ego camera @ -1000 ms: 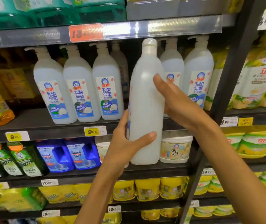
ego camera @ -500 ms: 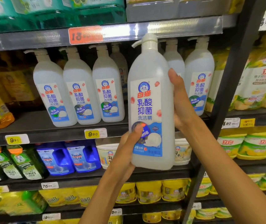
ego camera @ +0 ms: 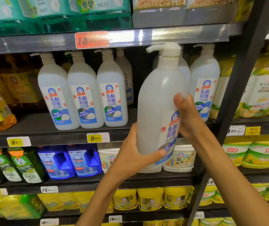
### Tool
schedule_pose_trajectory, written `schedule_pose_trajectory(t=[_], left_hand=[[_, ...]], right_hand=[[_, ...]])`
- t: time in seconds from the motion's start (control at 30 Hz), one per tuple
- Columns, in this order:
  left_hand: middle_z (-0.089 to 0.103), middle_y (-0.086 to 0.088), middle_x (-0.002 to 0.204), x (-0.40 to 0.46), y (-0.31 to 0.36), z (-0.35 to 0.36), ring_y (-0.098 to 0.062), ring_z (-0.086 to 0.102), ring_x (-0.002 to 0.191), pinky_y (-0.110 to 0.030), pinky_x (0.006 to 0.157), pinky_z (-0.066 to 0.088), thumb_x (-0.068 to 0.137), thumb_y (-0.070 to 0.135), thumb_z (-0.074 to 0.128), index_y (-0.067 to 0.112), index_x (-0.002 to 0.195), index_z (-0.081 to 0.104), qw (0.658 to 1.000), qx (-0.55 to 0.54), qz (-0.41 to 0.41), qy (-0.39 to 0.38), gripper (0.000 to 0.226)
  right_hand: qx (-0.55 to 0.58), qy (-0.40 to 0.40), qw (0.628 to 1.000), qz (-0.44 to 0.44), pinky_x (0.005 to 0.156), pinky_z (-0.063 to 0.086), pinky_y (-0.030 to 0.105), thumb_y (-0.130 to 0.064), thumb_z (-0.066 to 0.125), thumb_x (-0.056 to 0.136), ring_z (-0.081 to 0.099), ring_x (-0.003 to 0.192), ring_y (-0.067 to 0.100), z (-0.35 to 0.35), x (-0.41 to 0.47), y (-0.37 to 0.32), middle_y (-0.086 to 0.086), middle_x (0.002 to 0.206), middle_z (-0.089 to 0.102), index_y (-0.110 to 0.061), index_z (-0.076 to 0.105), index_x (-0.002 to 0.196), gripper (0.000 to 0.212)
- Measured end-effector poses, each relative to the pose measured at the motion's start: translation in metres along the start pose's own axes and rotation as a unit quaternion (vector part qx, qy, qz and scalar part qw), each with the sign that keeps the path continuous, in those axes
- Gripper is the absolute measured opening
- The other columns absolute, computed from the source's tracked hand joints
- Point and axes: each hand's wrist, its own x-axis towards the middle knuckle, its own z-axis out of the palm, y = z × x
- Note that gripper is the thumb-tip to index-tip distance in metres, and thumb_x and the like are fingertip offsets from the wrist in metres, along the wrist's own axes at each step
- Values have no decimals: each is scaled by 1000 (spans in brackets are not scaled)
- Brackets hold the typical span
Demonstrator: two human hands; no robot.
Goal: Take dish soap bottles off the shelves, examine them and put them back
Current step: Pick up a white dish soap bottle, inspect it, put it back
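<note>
White pump bottle held by left hand and right hand.

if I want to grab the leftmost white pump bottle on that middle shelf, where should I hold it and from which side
Grip the leftmost white pump bottle around its wide lower body, at label height, coming straight in from the front. It stands upright at the shelf edge with open space to its left, while its neighbour sits close on the right. The slim neck and pump spout look a poorer hold.
</note>
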Motion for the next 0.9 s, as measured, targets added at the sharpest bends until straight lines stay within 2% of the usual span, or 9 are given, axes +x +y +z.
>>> schedule_pose_trajectory(t=[0.1,0.2,0.3,0.4,0.57,0.7,0.77,0.83,0.9], left_hand=[[53,18,124,5,-10,0,4,53,113,-12,84,50,56,40,86,32,133,35,1000,24,-10,-5,93],[53,22,119,8,-15,-1,9,51,109,-4,78,46,51,44,83,31,130,39,998,55,15,16,92],[55,15,116,16,-17,-6,0,55,108,-14,77,52,54,36,82,31,124,42,998,56,35,15,81],[54,4,126,21,-18,-9,-13,55,117,-32,90,54,57,28,82,22,134,38,999,30,34,-11,88],[62,20,113,13,-19,-6,1,58,107,-11,77,51,48,45,84,36,121,49,999,15,32,24,82],[69,19,109,6,-16,0,-6,64,107,-29,84,56,46,51,86,35,111,55,997,-74,6,9,73],[72,17,103,4,-14,5,-8,67,101,-28,78,58,44,65,81,31,108,58,993,-116,-7,10,76],[75,10,98,2,-12,9,-7,71,89,-20,65,57,51,66,73,26,105,60,985,-165,-36,32,68],[76,4,93,0,-12,12,-10,73,82,-19,59,56,55,63,62,21,105,62,975,-201,-81,47,66]], right_hand=[[-72,-76,994,-30,76,56,25,-63,85,45,68,99,13,-5,-8,-3,-10,103,70,-22,49,122,94],[-96,-141,985,-29,84,52,19,-52,84,57,60,112,4,-15,-20,-8,-22,116,63,-33,47,126,81],[-106,-183,977,-30,89,49,17,-46,83,62,54,120,2,-19,-24,-10,-25,124,57,-43,47,130,76],[-117,-201,972,-39,93,48,22,-43,84,63,50,127,12,-17,-23,-11,-17,134,51,-37,40,137,86],[-115,-167,978,-41,86,52,21,-49,83,61,57,119,8,-19,-16,-9,-20,127,56,-39,41,135,86],[-41,-65,996,41,68,58,25,-66,87,34,71,90,13,-17,-7,0,-4,102,72,-27,48,121,102],[23,-26,996,85,65,59,27,-64,86,40,73,81,15,-15,-6,8,-1,89,76,-22,54,112,89],[78,8,993,93,64,59,28,-54,75,64,74,79,16,-13,-7,15,0,85,76,-24,60,105,53],[115,37,987,106,61,58,28,-43,65,74,74,76,16,-12,-6,18,-1,80,76,-30,70,91,22]])
